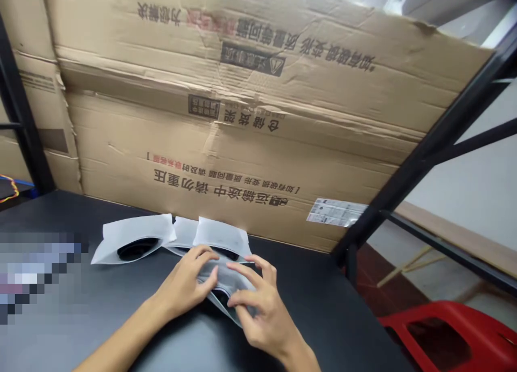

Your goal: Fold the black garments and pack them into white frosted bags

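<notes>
Held pouch: You are holding a pale, translucent open-mouthed pouch [232, 272] between both hands, over the black tabletop [169, 334].
Left grip: Your left hand [188, 283] is pinching its left end, forefinger along the top and thumb on the near face.
Right grip: Your right hand [262, 302] is clamping its lip between thumb and finger, with other fingers spreading over the upper face.
Long axis: The pouch is running slantwise, from upper left at your left fingertips to lower right under your right hand.
Mouth: Its open side is facing down and toward you, and something black is showing inside.
Beyond the grip: Three white pouches, the left pouch [121, 234], middle pouch [186, 228] and right pouch [222, 233], are lying in a row, dark contents showing in the outer two.
Farther back: A printed cardboard sheet [242, 146] is standing behind them.
Right of the grip: A red chair [476, 329] is sitting well apart, beyond the tabletop.
</notes>
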`<state>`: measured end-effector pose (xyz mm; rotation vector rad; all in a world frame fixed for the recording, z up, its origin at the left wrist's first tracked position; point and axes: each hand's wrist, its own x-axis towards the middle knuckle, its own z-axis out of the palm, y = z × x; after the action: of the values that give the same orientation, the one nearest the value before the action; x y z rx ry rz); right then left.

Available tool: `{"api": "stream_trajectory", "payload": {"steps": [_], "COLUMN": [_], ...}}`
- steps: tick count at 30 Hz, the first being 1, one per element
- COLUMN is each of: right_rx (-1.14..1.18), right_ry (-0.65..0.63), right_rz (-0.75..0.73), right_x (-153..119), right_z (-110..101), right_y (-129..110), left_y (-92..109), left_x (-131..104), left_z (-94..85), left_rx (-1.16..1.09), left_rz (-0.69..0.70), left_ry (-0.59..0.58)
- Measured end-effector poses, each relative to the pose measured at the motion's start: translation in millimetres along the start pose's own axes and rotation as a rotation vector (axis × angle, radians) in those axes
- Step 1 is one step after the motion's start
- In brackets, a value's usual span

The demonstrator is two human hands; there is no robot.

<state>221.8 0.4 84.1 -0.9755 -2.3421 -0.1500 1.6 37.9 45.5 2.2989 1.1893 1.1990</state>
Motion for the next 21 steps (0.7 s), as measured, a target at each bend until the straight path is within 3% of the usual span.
{"api": "stream_trajectory", "payload": {"steps": [3, 7, 12, 16, 21], "right_rx": [-0.043, -0.145, -0.137, -0.012, 0.626], "right_ry": [-0.03, -0.091, -0.148, -0.014, 0.325], "right_rz": [-0.019, 0.082, 0.13, 0.24, 0.502], "right_x": [1, -1, -7, -6, -2], "right_z": [-2, 4, 15, 5, -9], "right_y": [-4, -5, 2, 14, 27], "left_y": [-1, -2, -3, -7, -10], "left_x": [2, 4, 4, 3, -3], "left_z": [2.6, 1.4, -7.0, -10.1, 6.7], "left_rx": [-0.034, -0.075, -0.126, -0.15, -0.159], "left_rz": [-0.038, -0.05, -0.004, -0.002, 0.022], "left_ry": [0.047, 0.103, -0.006, -0.168, -0.191]}}
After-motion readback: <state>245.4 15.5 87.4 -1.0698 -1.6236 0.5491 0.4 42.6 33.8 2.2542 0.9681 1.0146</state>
